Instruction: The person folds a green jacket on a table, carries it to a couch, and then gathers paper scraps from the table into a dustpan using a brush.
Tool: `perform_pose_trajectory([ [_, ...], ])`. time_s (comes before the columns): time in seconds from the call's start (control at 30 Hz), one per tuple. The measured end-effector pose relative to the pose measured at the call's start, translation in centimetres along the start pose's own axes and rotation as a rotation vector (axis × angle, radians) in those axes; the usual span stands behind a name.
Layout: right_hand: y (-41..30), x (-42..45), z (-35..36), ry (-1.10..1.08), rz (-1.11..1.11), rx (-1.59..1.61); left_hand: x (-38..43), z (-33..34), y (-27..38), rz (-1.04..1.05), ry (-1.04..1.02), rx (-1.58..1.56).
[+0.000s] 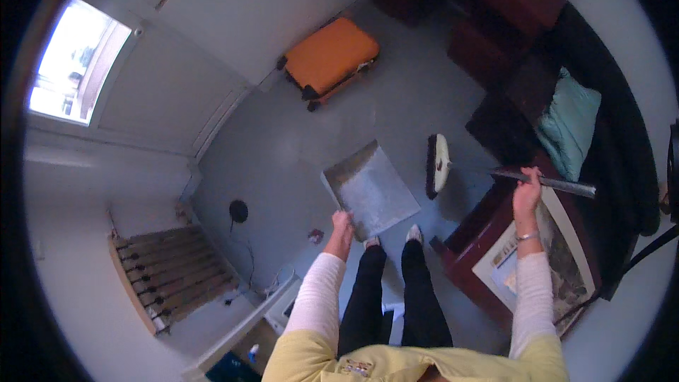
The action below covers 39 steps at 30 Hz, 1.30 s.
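Observation:
In my left hand (344, 227) is the near left edge of a shallow metal dustpan (377, 191), held in front of my shoes. Brownish dirt or rust shows along its far left inner side. My right hand (527, 194) grips the upper part of a grey broom handle (565, 184). At the other end of the handle, the broom head (439, 166), cream-topped with dark bristles, is to the right of the dustpan and apart from it. Whether the bristles touch the floor, I cannot tell.
An orange suitcase (333, 55) lies by the far wall. To the right stand a dark red table (480, 239) and a dark sofa with a teal pillow (570, 122). A round black object (238, 211) and a small reddish item (315, 236) lie on the floor at left, near cables (249, 257).

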State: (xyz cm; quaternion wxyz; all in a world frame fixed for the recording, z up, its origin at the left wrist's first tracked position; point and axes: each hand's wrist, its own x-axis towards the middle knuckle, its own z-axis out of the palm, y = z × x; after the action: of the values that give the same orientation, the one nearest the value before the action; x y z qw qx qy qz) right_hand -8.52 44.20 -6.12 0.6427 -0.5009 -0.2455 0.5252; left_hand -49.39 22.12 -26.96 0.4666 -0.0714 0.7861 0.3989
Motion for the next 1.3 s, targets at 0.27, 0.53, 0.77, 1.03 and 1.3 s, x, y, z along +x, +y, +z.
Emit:
perform_pose_trajectory([
  [0.27,0.9,7.5,-8.2,0.022,0.017,0.050,6.4,7.6,-10.7,1.285,-0.119,0.531],
  [0.53,3.9,7.8,-12.7,0.064,-0.005,-0.065,11.0,10.1,-20.2,0.525,-0.272,0.337],
  [0.77,5.9,8.5,-16.5,0.233,-0.006,-0.052,11.6,14.3,-20.4,-0.331,-0.224,-0.408],
  [1.03,4.1,6.2,-18.0,0.233,0.011,-0.007,18.1,21.6,-27.5,0.063,-0.211,0.202],
  [1.3,4.2,-1.0,-12.4,0.252,0.200,0.148,19.9,19.9,-27.8,-0.257,-0.221,-0.370],
])
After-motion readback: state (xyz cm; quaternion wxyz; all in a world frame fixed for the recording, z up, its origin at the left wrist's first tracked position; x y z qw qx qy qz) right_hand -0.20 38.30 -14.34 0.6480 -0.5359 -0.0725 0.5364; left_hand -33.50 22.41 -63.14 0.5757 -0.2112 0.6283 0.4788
